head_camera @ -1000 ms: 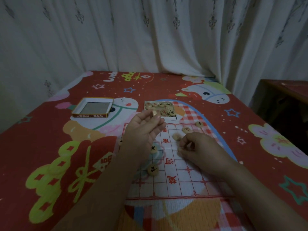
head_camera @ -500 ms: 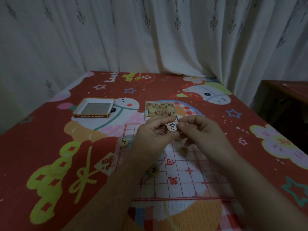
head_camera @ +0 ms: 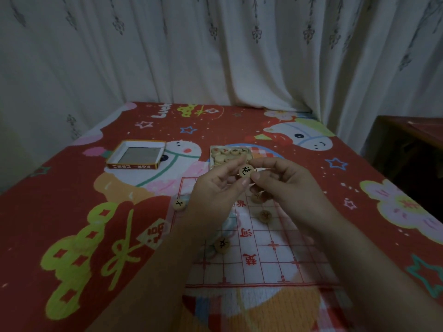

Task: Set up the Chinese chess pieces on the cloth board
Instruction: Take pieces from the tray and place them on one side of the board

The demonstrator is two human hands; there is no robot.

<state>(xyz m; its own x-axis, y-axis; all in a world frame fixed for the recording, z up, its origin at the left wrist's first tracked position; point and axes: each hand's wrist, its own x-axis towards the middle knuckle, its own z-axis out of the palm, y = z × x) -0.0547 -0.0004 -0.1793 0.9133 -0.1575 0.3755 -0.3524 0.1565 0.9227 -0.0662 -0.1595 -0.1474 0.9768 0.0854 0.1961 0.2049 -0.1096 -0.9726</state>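
2 grips (head_camera: 213,190) (head_camera: 287,185), piece (head_camera: 247,171) face twd cam

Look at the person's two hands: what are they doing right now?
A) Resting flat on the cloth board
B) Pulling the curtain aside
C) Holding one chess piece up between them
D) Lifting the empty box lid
C: the left hand and right hand both pinch a black-marked chess piece, raised above the cloth board with its face towards the camera.
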